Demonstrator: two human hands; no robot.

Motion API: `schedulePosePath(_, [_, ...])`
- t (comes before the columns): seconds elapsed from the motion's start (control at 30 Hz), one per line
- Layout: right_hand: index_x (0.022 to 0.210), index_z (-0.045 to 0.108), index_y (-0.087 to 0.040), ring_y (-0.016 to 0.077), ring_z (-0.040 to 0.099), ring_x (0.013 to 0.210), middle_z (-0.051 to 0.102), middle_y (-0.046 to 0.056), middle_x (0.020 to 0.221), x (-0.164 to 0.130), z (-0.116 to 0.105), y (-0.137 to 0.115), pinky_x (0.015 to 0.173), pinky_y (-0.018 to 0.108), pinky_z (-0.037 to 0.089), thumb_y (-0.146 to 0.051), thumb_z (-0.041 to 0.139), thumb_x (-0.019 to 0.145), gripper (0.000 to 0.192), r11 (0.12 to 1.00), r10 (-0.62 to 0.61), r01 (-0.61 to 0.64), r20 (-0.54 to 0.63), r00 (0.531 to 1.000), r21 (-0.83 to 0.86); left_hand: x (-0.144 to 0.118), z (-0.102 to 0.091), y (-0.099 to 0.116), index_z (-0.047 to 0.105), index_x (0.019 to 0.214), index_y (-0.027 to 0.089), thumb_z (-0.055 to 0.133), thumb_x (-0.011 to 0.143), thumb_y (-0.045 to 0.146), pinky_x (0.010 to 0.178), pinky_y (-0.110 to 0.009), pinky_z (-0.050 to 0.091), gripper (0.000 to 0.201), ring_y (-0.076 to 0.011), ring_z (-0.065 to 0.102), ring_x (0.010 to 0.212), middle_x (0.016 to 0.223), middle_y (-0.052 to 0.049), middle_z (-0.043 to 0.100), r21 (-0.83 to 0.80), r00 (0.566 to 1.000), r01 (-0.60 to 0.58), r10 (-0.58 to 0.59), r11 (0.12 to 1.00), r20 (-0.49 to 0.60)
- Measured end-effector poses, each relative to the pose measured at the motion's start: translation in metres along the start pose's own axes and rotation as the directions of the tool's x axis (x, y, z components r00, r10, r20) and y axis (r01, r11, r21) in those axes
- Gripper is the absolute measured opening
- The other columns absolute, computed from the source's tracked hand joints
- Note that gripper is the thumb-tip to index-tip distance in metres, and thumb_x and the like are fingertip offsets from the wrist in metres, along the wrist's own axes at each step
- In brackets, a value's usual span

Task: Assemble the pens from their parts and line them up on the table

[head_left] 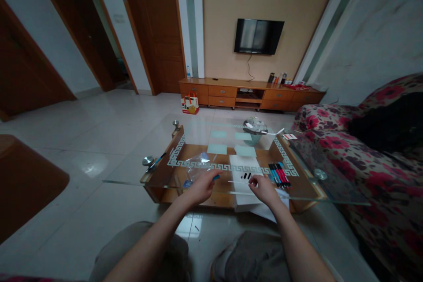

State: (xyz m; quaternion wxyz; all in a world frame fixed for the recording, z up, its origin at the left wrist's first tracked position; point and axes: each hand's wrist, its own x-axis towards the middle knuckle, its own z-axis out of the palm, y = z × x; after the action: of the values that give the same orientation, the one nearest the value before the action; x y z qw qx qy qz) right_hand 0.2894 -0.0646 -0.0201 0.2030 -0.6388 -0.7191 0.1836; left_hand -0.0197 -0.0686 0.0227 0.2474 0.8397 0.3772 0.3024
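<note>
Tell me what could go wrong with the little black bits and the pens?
The small black pieces lie close to the right hand, so a bump might scatter them. The row of pens sits near the glass tabletop's front edge, so some could get knocked off.

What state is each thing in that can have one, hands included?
Left hand: closed on a blue piece
Right hand: closed, apparently pinching a thin white stick
Pens: lying side by side
Clear plastic bag: crumpled
Television: screen dark
Cabinet drawers: shut
Bottle: upright
Shopping bag: standing on the floor
</note>
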Motion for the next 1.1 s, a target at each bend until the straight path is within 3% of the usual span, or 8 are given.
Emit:
schedulePosePath(0.43, [0.086,0.068,-0.018,0.0208,0.062,0.077,0.067,0.007,0.079,-0.006,-0.004,-0.006,0.072,0.029,0.042,-0.027,0.065,0.077,0.013,0.992,0.122,-0.122,-0.08,0.989,0.004,-0.009,-0.007,-0.03,0.055,0.128,0.022,0.056,0.086,0.011,0.089,-0.035,0.051,0.044,-0.0187,0.062,0.095,0.112,-0.007,0.066,-0.089,0.992,0.077,-0.085,0.993,-0.091])
schedulePosePath(0.57, [0.079,0.066,-0.019,0.0215,0.062,0.072,0.068,0.007,0.077,-0.007,-0.011,-0.03,0.07,0.031,0.044,-0.038,0.063,0.082,0.019,0.953,0.179,-0.114,-0.22,0.959,0.279,-0.007,-0.008,-0.025,0.058,0.124,0.022,0.052,0.09,0.011,0.092,-0.034,0.05,0.037,-0.0185,0.062,0.103,0.116,-0.007,0.065,-0.086,0.996,0.017,-0.024,0.996,-0.084])
schedulePosePath(0.63, [0.084,0.066,-0.018,0.0203,0.063,0.07,0.069,0.008,0.079,-0.007,-0.004,-0.051,0.065,0.03,0.046,-0.043,0.063,0.083,0.025,0.798,0.265,-0.132,-0.146,0.953,0.588,-0.005,-0.009,-0.017,0.061,0.12,0.023,0.047,0.093,0.012,0.093,-0.034,0.05,0.032,-0.0188,0.061,0.105,0.114,-0.008,0.065,-0.005,0.994,-0.05,0.049,0.999,-0.1])
schedulePosePath(0.73, [0.098,0.065,-0.016,0.0195,0.068,0.078,0.071,0.01,0.095,-0.008,0.014,-0.081,0.065,0.027,0.051,-0.042,0.061,0.086,0.028,0.223,0.333,-0.288,0.205,0.92,0.931,-0.001,-0.01,-0.002,0.064,0.117,0.023,0.046,0.095,0.014,0.094,-0.037,0.048,0.029,-0.0206,0.06,0.107,0.112,-0.009,0.066,0.205,0.978,-0.149,0.175,0.967,-0.114])
schedulePosePath(0.8, [0.098,0.064,-0.014,0.0189,0.07,0.085,0.071,0.012,0.097,-0.011,0.026,-0.096,0.074,0.028,0.054,-0.035,0.058,0.09,0.024,-0.114,0.262,-0.406,0.421,0.868,0.907,0.0,-0.012,0.008,0.064,0.117,0.023,0.046,0.096,0.015,0.097,-0.04,0.045,0.029,-0.0215,0.06,0.107,0.109,-0.009,0.067,0.334,0.959,-0.242,0.276,0.911,-0.057])
schedulePosePath(0.87, [0.097,0.064,-0.012,0.0176,0.071,0.084,0.072,0.012,0.091,-0.014,0.033,-0.104,0.079,0.029,0.055,-0.028,0.053,0.093,0.02,-0.329,0.192,-0.466,0.541,0.819,0.821,0.0,-0.013,0.016,0.064,0.116,0.023,0.046,0.096,0.015,0.101,-0.043,0.042,0.028,-0.0212,0.06,0.107,0.108,-0.009,0.067,0.409,0.935,-0.315,0.353,0.856,-0.019])
schedulePosePath(0.97, [0.093,0.062,-0.011,0.0168,0.071,0.077,0.072,0.01,0.082,-0.019,0.037,-0.111,0.078,0.031,0.057,-0.022,0.048,0.094,0.018,-0.481,0.13,-0.501,0.624,0.771,0.719,-0.002,-0.013,0.022,0.063,0.117,0.022,0.046,0.097,0.017,0.105,-0.044,0.038,0.026,-0.0217,0.058,0.114,0.11,-0.008,0.068,0.458,0.908,-0.369,0.419,0.809,-0.008])
schedulePosePath(1.1, [0.085,0.06,-0.014,0.0159,0.069,0.067,0.07,0.006,0.072,-0.023,0.04,-0.122,0.072,0.03,0.058,-0.017,0.049,0.092,0.013,-0.538,0.15,-0.482,0.642,0.752,0.691,-0.003,-0.011,0.022,0.063,0.115,0.023,0.044,0.098,0.017,0.112,-0.045,0.032,0.026,-0.0211,0.055,0.122,0.112,-0.008,0.068,0.479,0.888,-0.4,0.46,0.782,-0.01])
